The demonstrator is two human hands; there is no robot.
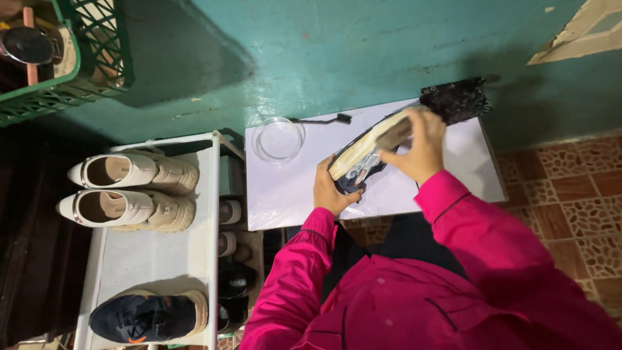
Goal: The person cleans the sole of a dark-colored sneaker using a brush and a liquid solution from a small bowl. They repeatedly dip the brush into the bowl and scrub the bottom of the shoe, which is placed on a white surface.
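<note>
Left hand (332, 191) grips the heel end of a dark shoe (364, 159), tipped on its side above the white bench (291, 188) so the pale sole faces up. Right hand (418, 149) closed around the toe end, steadying it. Near the shoe: clear bowl (278, 139), small brush (321, 120), dark cloth (457, 98). Shoe rack (152, 259) with pale shoes alongside, well apart.

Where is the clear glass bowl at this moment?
In the head view, the clear glass bowl stands on the white table's far left corner, beside the small black brush, left of the shoe that both hands hold.
</note>
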